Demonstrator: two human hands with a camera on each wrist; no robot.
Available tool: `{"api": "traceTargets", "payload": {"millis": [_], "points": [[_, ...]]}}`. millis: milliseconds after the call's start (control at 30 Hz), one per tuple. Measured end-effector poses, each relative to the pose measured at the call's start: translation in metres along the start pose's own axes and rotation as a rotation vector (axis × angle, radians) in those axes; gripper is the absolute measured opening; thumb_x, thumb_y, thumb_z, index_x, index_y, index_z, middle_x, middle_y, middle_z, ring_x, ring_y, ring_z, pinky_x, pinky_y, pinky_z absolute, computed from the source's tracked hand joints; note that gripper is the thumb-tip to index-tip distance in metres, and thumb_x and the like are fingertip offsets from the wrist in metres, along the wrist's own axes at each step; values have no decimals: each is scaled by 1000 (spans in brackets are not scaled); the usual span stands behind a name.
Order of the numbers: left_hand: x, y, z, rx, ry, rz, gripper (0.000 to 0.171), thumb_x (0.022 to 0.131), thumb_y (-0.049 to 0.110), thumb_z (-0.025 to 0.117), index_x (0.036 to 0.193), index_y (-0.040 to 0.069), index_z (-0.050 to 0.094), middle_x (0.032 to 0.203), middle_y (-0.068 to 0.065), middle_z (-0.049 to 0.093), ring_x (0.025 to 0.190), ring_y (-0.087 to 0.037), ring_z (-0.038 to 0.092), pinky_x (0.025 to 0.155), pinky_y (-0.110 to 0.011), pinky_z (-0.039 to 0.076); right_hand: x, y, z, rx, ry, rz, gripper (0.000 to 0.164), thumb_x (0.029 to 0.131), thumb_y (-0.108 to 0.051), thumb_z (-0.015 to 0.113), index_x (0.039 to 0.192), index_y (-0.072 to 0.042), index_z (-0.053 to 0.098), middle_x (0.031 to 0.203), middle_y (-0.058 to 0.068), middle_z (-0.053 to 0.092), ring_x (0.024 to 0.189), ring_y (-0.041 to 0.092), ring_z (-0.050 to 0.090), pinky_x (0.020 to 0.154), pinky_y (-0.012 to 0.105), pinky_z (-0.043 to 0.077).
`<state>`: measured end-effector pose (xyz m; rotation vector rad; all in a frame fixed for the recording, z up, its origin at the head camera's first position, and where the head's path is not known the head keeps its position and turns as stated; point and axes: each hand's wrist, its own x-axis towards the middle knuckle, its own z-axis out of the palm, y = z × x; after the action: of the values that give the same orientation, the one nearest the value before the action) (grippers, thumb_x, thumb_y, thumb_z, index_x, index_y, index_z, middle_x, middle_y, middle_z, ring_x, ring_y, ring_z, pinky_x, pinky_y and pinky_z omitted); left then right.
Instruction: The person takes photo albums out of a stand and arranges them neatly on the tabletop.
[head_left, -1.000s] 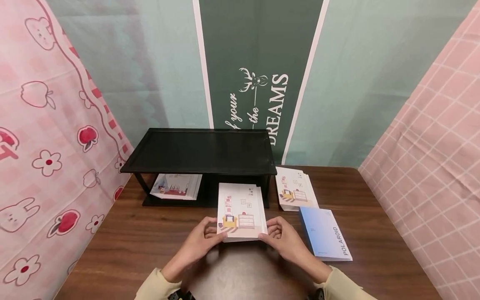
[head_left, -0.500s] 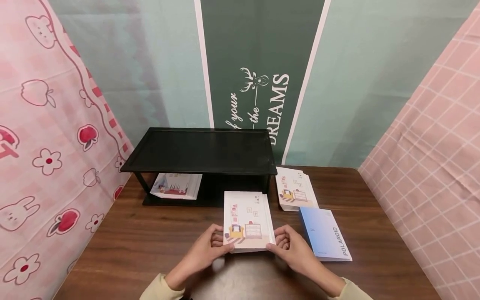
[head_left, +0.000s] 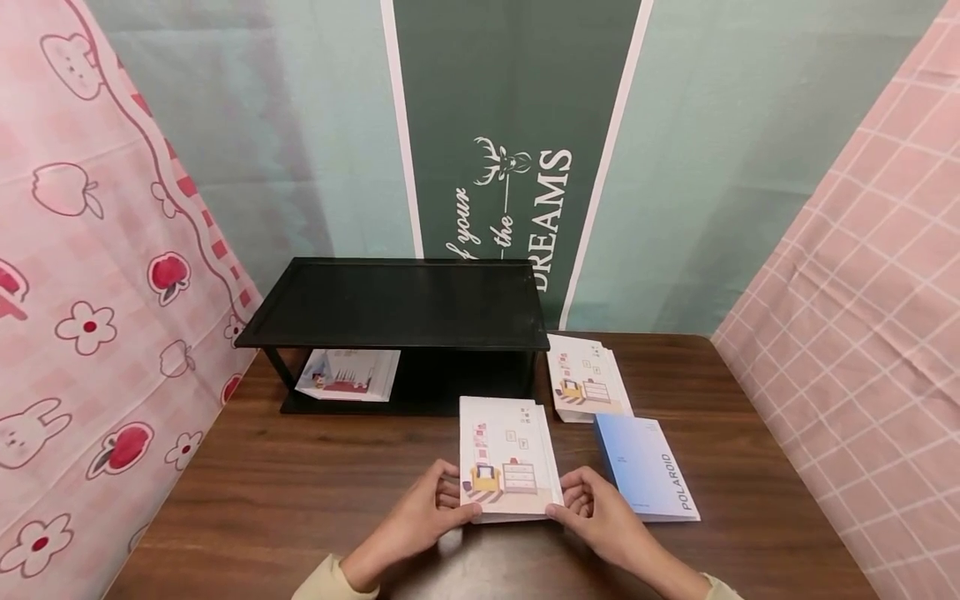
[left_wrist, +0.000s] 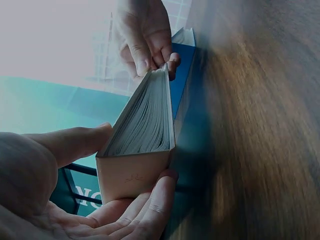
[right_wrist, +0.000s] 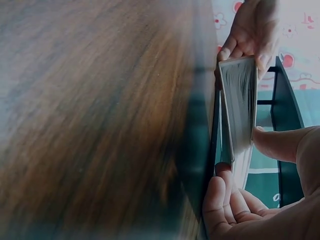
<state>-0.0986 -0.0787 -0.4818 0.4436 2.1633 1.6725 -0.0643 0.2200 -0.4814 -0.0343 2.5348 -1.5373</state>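
Between both hands is a thick white photo album (head_left: 513, 454) with a yellow armchair and a dresser drawn on its cover. My left hand (head_left: 422, 518) grips its spine side, thumb on the cover and fingers underneath, as the left wrist view shows. At the opposite side my right hand (head_left: 603, 521) pinches the near corner, thumb on top and fingers curled below. The album's page edges (left_wrist: 145, 117) fan out between the covers in the left wrist view. To the right of it lies a blue album (head_left: 652, 471) marked POLAROID, close to my right hand.
A black two-tier shelf (head_left: 405, 304) stands at the back left, with another illustrated album (head_left: 348, 373) on its lower level. Right of the shelf lies a matching white album (head_left: 588, 375), touching the blue one in this view. All stand on a brown wooden table (head_left: 255, 500) enclosed by hanging cloths.
Both hands have drawn the white album toward the body and slightly right, away from the shelf's front edge. The other albums stay where they were.
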Motion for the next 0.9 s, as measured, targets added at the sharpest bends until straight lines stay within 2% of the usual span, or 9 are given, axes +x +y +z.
{"api": "traceTargets", "payload": {"millis": [233,633,900], "points": [[1,-3,8,-4,-17,7,44,94,8,83,120,-4,50,103,-12,70,95,-24,71,76,-22,56,-6,3,-6,-11,-10,-12,38,90,-11,87,110,6,59,86,4,58,73,6,52,65,18,46],[4,-5,14,61,-52,-4,44,95,15,85,118,-1,52,104,-10,71,96,-21,71,77,-24,57,-11,13,-11,-23,-43,-50,37,92,-10,86,109,7,58,85,1,58,73,3,51,64,19,46],[8,-5,15,42,-50,-2,43,94,12,85,118,-1,52,103,-11,71,95,-22,70,77,-25,57,-10,13,-11,-83,-27,-10,37,93,-16,86,110,4,60,85,1,58,73,5,52,64,20,46]]}}
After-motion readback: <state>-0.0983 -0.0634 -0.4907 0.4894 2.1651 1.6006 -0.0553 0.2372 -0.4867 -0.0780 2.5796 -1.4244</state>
